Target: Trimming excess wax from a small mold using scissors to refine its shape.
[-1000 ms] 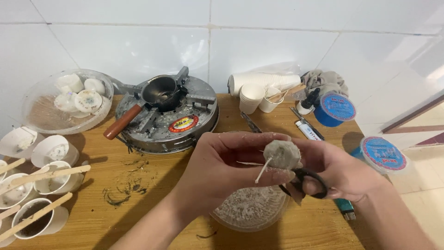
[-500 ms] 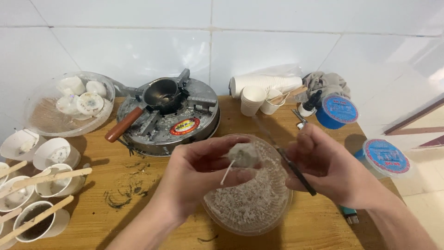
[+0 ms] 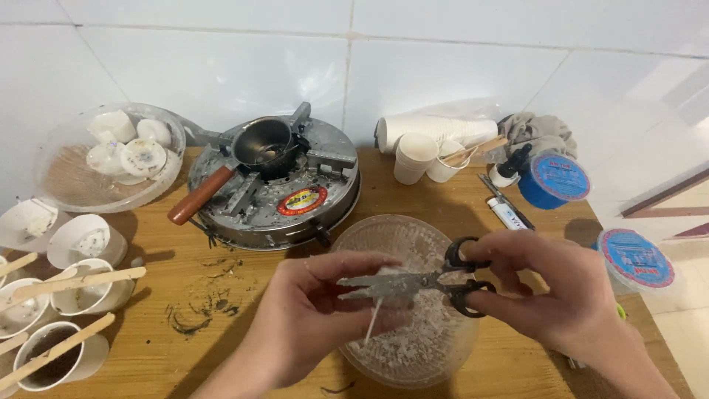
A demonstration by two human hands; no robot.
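My left hand (image 3: 317,310) holds a small grey-white wax candle (image 3: 391,279) over a clear plastic bowl (image 3: 369,236) of white wax shavings; its white wick (image 3: 371,324) hangs downward. My right hand (image 3: 550,292) grips black-handled scissors (image 3: 421,281), whose blades point left across the candle near the wick's base. The candle is mostly hidden by the blades and my fingers.
A round metal stove (image 3: 310,185) with a small pot (image 3: 258,144) and its wooden handle sits at the back. A clear bowl of finished candles (image 3: 66,185) stands at left. Paper cups with wooden sticks (image 3: 81,284) line the left edge. Stacked cups (image 3: 417,151), blue-lidded tubs (image 3: 554,177) at right.
My right hand has turned the scissors from pointing away to lying blades-left across the candle. My left hand lowered the candle closer to the bowl. The view shifted slightly.
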